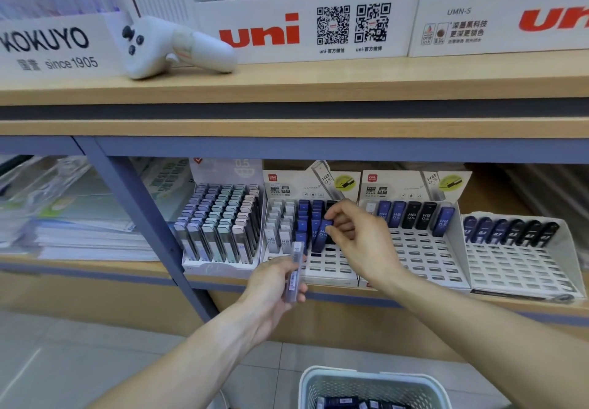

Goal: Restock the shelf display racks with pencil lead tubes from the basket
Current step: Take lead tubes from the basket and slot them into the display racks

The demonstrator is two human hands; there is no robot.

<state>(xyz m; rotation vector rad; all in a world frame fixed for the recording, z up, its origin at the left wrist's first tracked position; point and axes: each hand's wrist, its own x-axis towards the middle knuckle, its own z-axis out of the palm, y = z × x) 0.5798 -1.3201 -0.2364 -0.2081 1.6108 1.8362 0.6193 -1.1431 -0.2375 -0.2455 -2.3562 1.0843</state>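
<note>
Blue tube point(322, 233) was in the right hand point(357, 236), fingertips pinched on its top end, tube standing in the middle rack point(318, 268) around the third or fourth column. Couldn't tell if it was fully seated in its slot or partway in.

Left hand point(274, 284) was wrapped around a clear grey tube point(294, 273), held upright just in front of that rack's lower edge, at about 7 o'clock from the right hand. Looked like the next one queued.

Progress, judged from fill levels:
- Left rack point(220, 227), at 9 o'clock from the hands: looked full, pastel caps in every row I could see.
- Middle rack: back rows partly filled with clear and blue tubes, front rows had open slots. Roughly half done.
- Right rack point(424, 249), at 3 o'clock: one row of blue and black tubes along the back, the rest bare slots.
- Far right rack point(522, 255): same, single back row of dark tubes, everything below empty.

White basket point(373, 386) sat on the floor at 6 o'clock, dark tubes visible in the bottom; count not readable, most of it was cut off by the frame.

My read: task was well short of halfway. Bulk of remaining work was the two right-hand racks plus the front of the middle one.
</note>
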